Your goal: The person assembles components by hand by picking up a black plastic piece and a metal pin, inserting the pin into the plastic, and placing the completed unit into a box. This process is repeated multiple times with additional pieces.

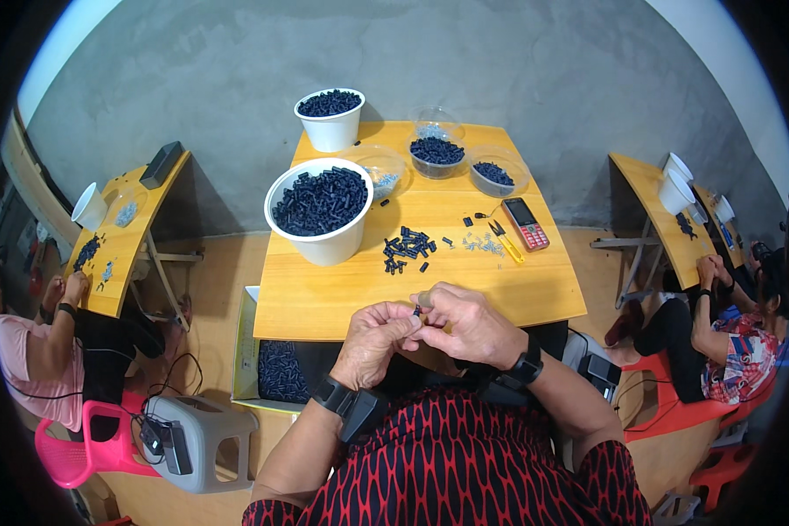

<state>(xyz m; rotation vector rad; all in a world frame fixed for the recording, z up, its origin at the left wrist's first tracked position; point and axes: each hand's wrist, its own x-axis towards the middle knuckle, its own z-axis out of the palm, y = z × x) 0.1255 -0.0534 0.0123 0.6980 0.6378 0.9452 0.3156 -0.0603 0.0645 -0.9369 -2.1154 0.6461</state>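
My left hand [379, 340] and my right hand [466, 324] meet just off the front edge of the wooden table [342, 311]. Between their fingertips is a small black part [417, 310], pinched from both sides and mostly covered by the fingers. Beyond the hands lies a loose pile of small black plastic pieces [405, 249]. To its right are scattered small pale metal pieces [484, 245]. Yellow-handled snips [507, 243] rest beside them, near a red and black keypad phone [526, 224].
Two white buckets of black pieces [317, 238] [331, 131] stand on the table's left. Clear plastic bowls [500, 172] sit toward the back. A box of black pieces [280, 372] is below at left. People sit at side tables [145, 230] [644, 188].
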